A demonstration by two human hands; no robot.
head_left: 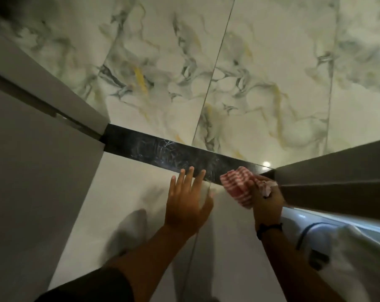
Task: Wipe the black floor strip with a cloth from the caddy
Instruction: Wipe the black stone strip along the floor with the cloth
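A red and white cloth [236, 184] is squeezed in the right hand [264, 201] at the right end of the black floor strip [162, 149]. The left hand [188, 204] is laid flat, fingers [201, 177] spread wide, tips touching the strip.

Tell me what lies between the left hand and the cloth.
Head view: only a bare stretch of black floor strip and pale tile separates the left hand from the red-checked cloth.

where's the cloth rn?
Head view, lower right: the red-and-white checked cloth is bunched in the right hand, pressed on the right end of the black floor strip.
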